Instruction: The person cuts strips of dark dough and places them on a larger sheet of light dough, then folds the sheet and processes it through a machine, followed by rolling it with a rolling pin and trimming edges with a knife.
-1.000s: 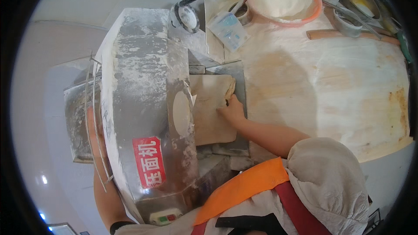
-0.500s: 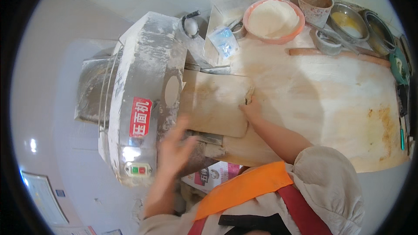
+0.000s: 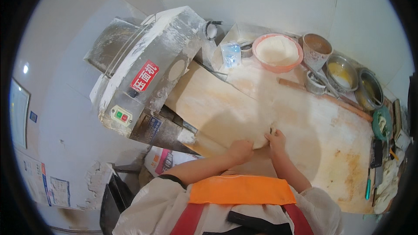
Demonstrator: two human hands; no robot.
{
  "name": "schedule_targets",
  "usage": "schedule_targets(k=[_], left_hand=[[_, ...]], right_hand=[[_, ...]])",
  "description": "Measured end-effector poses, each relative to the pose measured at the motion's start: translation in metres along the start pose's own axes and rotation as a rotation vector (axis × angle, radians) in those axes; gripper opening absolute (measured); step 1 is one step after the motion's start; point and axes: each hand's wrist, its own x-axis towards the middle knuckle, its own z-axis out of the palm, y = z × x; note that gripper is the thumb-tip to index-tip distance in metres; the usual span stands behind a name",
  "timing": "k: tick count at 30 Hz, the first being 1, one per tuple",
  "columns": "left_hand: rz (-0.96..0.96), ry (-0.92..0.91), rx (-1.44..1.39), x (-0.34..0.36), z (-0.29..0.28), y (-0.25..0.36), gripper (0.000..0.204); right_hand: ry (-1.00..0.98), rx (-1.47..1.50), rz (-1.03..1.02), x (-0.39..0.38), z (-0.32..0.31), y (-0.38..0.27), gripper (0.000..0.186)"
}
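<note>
A long sheet of pale dough (image 3: pixel 213 104) runs from the flour-dusted steel pressing machine (image 3: pixel 165 56) on the left out over the wooden board (image 3: pixel 335 143), its right end bearing a small torn or dark bit. My left hand (image 3: pixel 241 150) grips the sheet's near edge, fingers curled under or over it and partly hidden. Just to its right, my right hand (image 3: pixel 276 141) pinches the corner at the right end. The sheet's far left part disappears into the machine beside a small green-and-red switch box (image 3: pixel 122 115).
Along the back stand a pink flour bowl (image 3: pixel 277 52), a tall pot (image 3: pixel 315 48), steel bowls (image 3: pixel 342 73) and a wooden rod (image 3: pixel 289 85). At the right edge lie a green bowl (image 3: pixel 381 126) and knives (image 3: pixel 368 185). A printed sack (image 3: pixel 163 162) sits below the machine.
My left hand has come round from the machine's far left side to hold the dough sheet. My right hand has drawn the sheet rightward and nearer me, lengthening it. The view has turned.
</note>
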Motion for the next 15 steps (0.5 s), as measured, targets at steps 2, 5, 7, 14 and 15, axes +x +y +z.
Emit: schedule_targets(k=[2, 5, 7, 14, 15], left_hand=[[0.030, -0.064, -0.104, 0.002, -0.011, 0.019, 0.021], [0.089, 0.030, -0.261, -0.002, -0.015, 0.019, 0.020], [0.074, 0.208, -0.681, -0.002, -0.014, -0.002, 0.020], [-0.520, 0.900, -1.060, -0.057, -0.089, -0.133, 0.051], [-0.453, 1.028, -0.777, -0.056, -0.074, -0.152, 0.059]], right_hand=[[0.045, 0.067, 0.012, -0.008, -0.024, -0.011, 0.030], [0.098, -0.039, 0.044, -0.010, -0.024, -0.050, 0.025], [0.092, -0.037, -0.175, -0.007, 0.014, -0.087, 0.026], [-0.601, -0.348, -0.471, 0.049, 0.165, -0.124, 0.060], [-0.459, -0.606, -0.444, 0.064, 0.171, -0.118, 0.066]])
